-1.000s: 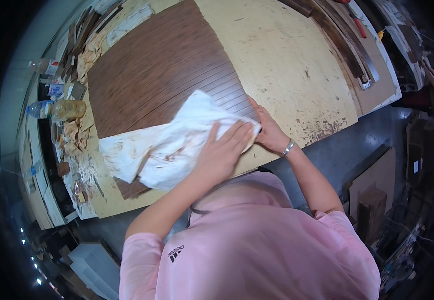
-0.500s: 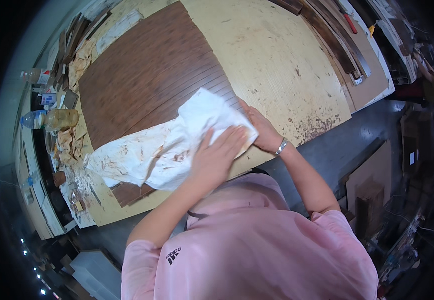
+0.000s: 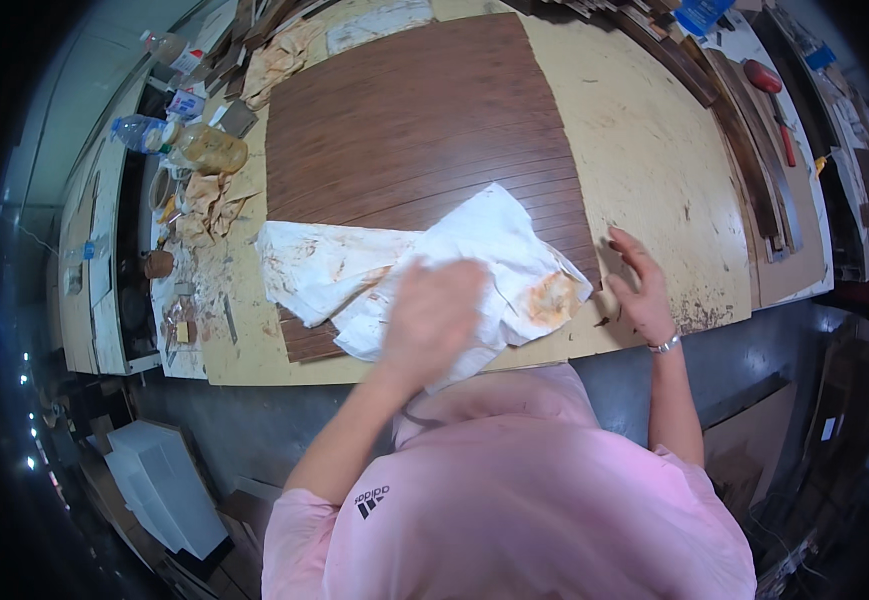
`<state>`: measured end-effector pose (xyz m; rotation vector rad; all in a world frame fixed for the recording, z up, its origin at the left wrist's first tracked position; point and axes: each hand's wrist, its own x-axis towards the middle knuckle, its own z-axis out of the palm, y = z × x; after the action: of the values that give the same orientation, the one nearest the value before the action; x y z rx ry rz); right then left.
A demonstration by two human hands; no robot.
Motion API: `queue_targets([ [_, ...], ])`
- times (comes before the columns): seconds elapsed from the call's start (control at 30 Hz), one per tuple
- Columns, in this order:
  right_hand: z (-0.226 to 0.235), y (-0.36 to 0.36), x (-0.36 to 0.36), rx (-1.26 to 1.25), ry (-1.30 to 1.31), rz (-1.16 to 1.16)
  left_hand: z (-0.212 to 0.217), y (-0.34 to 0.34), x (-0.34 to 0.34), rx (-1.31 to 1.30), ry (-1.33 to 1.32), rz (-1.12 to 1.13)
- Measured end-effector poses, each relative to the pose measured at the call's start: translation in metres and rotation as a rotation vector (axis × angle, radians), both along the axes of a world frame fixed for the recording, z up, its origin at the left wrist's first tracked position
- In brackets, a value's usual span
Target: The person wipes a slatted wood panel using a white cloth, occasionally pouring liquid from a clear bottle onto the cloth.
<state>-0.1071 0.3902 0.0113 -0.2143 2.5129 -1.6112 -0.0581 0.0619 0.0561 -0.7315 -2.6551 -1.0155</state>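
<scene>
A dark brown wooden panel (image 3: pixel 414 120) of narrow slats lies on the pale yellow worktop. Across its near part spreads a white cloth (image 3: pixel 354 270) with brown stains, a larger orange-brown patch showing at its right end. My left hand (image 3: pixel 434 315) is over the cloth's near middle, its fingers smeared by motion, so I cannot tell whether it grips the fabric. Just right of the panel's near right corner, my right hand (image 3: pixel 642 295) has its fingers apart and nothing in them. Small dark flakes (image 3: pixel 602 321) lie beside that corner.
Plastic bottles (image 3: pixel 204 148) and crumpled brown-stained paper (image 3: pixel 212 208) line the left side. Dark wood strips (image 3: pixel 739 150) run along the right edge, near a red-handled tool (image 3: pixel 784 135). The pale worktop (image 3: pixel 674 200) ends just in front of my body.
My right hand has come away from the cloth and panel edge, moving right with fingers spread. My left hand has shifted off the cloth's stained right end. The whole view has turned.
</scene>
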Motion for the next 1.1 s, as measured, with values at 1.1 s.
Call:
queue_targets([
  [1.1,0.079,-0.157,-0.068,-0.396,-0.207,0.379,0.003,-0.079,-0.017,0.551,-0.676,0.449],
])
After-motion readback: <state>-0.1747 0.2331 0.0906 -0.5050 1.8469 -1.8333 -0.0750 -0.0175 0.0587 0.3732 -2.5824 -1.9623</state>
